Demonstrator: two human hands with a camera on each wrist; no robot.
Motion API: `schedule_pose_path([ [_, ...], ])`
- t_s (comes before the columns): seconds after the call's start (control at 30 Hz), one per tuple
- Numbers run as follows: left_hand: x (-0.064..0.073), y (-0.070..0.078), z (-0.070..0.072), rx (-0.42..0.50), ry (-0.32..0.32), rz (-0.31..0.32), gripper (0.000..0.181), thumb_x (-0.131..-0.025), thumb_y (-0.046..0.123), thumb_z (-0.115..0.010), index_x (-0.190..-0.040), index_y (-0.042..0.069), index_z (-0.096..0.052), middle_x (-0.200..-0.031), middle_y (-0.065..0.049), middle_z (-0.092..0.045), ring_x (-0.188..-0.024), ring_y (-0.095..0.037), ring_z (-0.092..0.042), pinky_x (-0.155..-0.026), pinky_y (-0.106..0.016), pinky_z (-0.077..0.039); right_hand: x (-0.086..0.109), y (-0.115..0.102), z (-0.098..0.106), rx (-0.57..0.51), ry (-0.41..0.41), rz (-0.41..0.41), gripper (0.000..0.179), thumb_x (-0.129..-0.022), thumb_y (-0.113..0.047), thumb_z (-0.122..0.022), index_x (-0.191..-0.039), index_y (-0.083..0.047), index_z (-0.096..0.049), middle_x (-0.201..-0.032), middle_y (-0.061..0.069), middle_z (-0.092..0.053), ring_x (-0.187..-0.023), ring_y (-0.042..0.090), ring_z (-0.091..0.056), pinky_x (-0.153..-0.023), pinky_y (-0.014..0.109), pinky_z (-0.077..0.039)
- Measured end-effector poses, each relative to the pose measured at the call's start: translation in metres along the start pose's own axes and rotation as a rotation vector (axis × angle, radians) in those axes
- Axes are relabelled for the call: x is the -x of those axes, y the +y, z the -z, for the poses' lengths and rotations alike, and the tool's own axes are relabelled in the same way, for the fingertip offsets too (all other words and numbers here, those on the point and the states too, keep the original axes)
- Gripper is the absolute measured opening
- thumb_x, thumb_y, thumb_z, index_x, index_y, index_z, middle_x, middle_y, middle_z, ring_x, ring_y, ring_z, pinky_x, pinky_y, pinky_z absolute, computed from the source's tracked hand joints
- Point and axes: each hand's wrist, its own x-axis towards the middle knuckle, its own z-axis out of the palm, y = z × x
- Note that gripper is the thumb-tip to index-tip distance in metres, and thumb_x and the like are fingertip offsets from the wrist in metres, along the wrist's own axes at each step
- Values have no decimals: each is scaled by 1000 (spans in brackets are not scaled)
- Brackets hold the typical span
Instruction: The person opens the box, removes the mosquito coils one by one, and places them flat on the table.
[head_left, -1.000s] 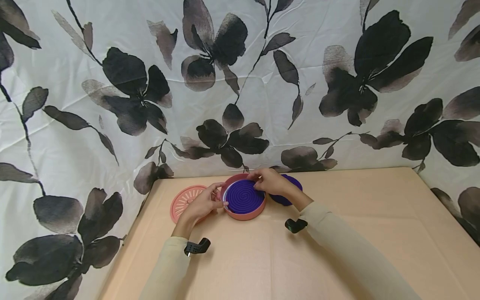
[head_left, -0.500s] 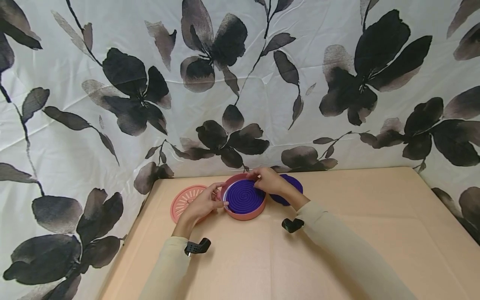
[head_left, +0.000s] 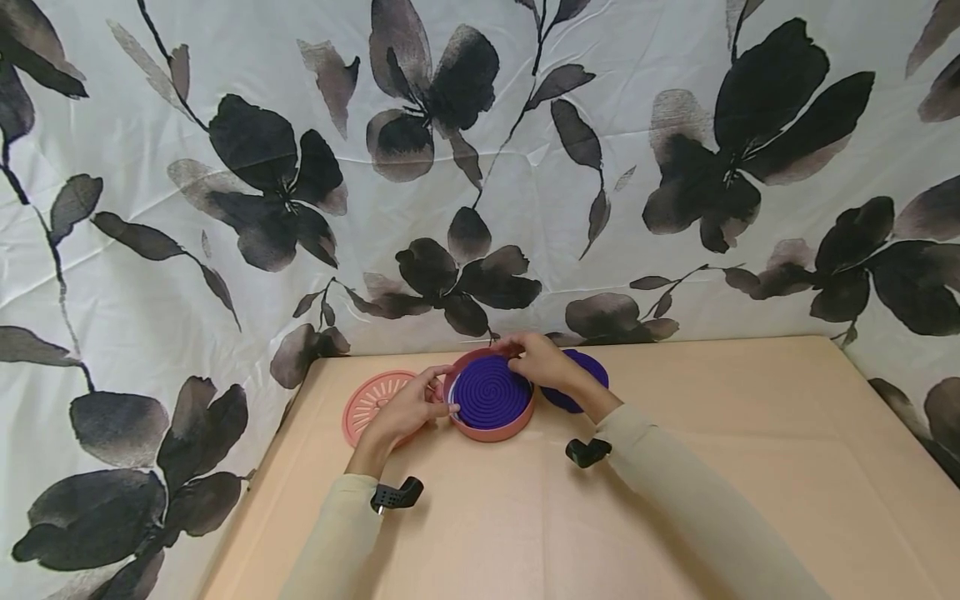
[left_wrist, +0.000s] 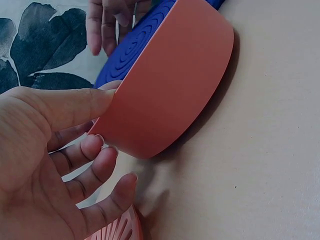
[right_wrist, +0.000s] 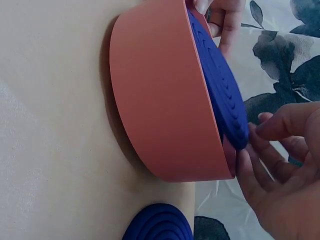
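A round salmon-pink holder (head_left: 489, 434) stands on the table near its far edge. A blue spiral-ridged coaster (head_left: 491, 392) lies tilted in its mouth, one edge above the rim in the right wrist view. My left hand (head_left: 401, 406) pinches the holder's rim at the left, thumb and fingers on either side of the wall (left_wrist: 170, 75). At the far right edge, my right hand (head_left: 546, 368) holds the raised edge of the coaster (right_wrist: 225, 95) between its fingertips, close against the rim. The inside of the holder is hidden under the coaster.
A slotted salmon-pink lid (head_left: 372, 400) lies left of the holder, partly behind the left hand. A second blue coaster (head_left: 564, 402) lies at the right, partly covered by the right forearm. A floral cloth (head_left: 480, 167) hangs just behind the table (head_left: 675, 433).
The coaster in the holder tips slightly more, its far edge a little higher. Both hands keep about the same places.
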Motion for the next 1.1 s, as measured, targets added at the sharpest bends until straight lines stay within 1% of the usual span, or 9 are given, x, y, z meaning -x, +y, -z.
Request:
schedule_pose_path([
  [0.17, -2, 1, 0, -9, 2, -8, 71, -85, 10, -82, -148, 17, -49, -96, -10, -48, -71, -21, -51, -62, -37, -50, 3, -1, 3, -119, -28, 6, 37, -93, 6, -60, -127, -6, -68, -135, 11, -62, -110, 27, -66, -91, 36, -57],
  [0.23, -2, 1, -1, -11, 6, -6, 72, -85, 10, -81, -148, 17, -48, -96, -9, -48, -72, -21, -51, -62, -37, -50, 4, -1, 3, -154, -34, 0, 38, -93, 6, -63, -128, -7, -69, -139, 11, -59, -111, 27, -66, -91, 36, -57],
  [0.3, -2, 2, -1, -14, 8, -4, 72, -86, 10, -81, -148, 17, -48, -96, -9, -48, -72, -21, -52, -62, -37, -50, 5, 0, 3, -177, -36, -2, 37, -93, 5, -64, -128, -7, -69, -139, 12, -58, -113, 28, -65, -92, 36, -56],
  [0.47, -2, 3, -2, -16, 5, 0, 71, -86, 9, -80, -149, 16, -47, -96, -9, -48, -70, -21, -52, -62, -37, -50, 7, 1, 4, -178, -56, 29, 33, -93, 3, -66, -124, -6, -70, -133, 11, -63, -117, 27, -62, -95, 38, -55],
  [0.53, -3, 3, -2, -18, 7, 4, 71, -86, 9, -80, -149, 17, -47, -96, -9, -48, -70, -21, -52, -62, -37, -50, 9, 2, 5, -166, -76, 35, 32, -93, 2, -67, -123, -7, -71, -135, 10, -62, -118, 25, -61, -96, 36, -53],
  [0.63, -3, 3, -3, -23, 16, 13, 71, -86, 9, -81, -149, 18, -48, -97, -9, -48, -71, -21, -52, -62, -38, -51, 10, 4, 6, -169, -102, 22, 33, -92, 0, -69, -123, -11, -71, -139, 9, -59, -114, 22, -57, -93, 31, -51],
  [0.77, -3, 5, -3, -27, 26, 24, 71, -86, 9, -81, -148, 20, -49, -98, -9, -48, -70, -22, -53, -63, -37, -51, 13, 6, 8, -152, -115, 29, 35, -91, -1, -71, -124, -11, -70, -130, 10, -60, -103, 23, -52, -82, 30, -46],
  [0.9, -4, 5, -4, -27, 26, 19, 71, -86, 8, -81, -149, 19, -48, -97, -9, -48, -71, -22, -52, -63, -37, -51, 15, 8, 10, -141, -123, 23, 38, -91, -3, -71, -128, -12, -68, -116, 9, -57, -100, 22, -47, -77, 30, -41],
  [1.1, -7, 4, -5, -29, 32, 10, 71, -86, 8, -80, -148, 18, -48, -96, -9, -48, -70, -20, -52, -64, -38, -52, 15, 13, 11, -207, -128, 3, 37, -91, -5, -73, -128, -7, -67, -96, 7, -55, -85, 19, -51, -71, 24, -45],
])
